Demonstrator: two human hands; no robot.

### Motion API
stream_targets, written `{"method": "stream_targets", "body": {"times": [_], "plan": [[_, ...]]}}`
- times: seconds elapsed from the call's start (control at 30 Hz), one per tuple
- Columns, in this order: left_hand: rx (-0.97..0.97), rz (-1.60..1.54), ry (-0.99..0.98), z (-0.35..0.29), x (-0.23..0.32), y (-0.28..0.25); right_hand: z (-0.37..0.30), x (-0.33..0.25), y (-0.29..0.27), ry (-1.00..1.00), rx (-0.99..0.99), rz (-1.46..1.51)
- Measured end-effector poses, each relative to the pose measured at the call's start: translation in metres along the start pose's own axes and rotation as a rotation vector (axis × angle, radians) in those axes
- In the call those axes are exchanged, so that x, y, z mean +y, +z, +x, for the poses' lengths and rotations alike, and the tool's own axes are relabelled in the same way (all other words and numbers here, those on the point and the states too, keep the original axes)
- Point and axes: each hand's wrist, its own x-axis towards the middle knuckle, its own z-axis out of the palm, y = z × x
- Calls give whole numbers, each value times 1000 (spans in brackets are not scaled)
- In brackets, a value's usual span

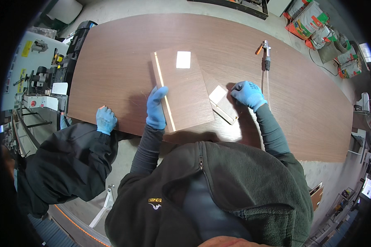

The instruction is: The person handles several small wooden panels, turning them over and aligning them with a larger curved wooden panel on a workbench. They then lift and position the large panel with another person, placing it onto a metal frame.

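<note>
My left hand (156, 108), in a blue glove, grips the left edge of a brown wood-grain panel (189, 92). That panel is tilted up off the table, with a pale unfinished strip along its left edge and a white label near its far end. To the right, my gloved right hand (248, 94) has its fingers curled together beside a smaller wood-grain piece (228, 102). This piece bears a white label and a pale strip, and the panel hides part of it. What the right fingers hold, if anything, cannot be made out.
An air blow gun (266, 53) with a hose lies on the brown table (123, 49). At the left edge rests a co-worker's gloved hand (106, 120). Machinery (43, 101) stands farther left; several filled bags (313, 24) are at the back right.
</note>
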Motion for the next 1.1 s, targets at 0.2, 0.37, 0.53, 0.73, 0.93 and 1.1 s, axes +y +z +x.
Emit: {"method": "stream_targets", "body": {"times": [0.2, 0.37, 0.53, 0.73, 0.93, 1.1], "plan": [[36, -85, -105, 29, -45, -4, 12, 8, 2, -23, -153, 118], [-15, -37, -54, 47, -63, -10, 16, 13, -2, -80, -264, 313], [-66, -33, -26, 49, -65, -7, 20, 18, 1, -98, -266, 437], [-94, -45, 6, 48, -64, -2, 20, 18, 5, -70, -253, 461], [-62, -9, -8, 48, -65, -5, 24, 18, 5, -54, -274, 501], [-54, -9, -7, 50, -66, -8, 25, 12, 2, -34, -290, 468]]}}
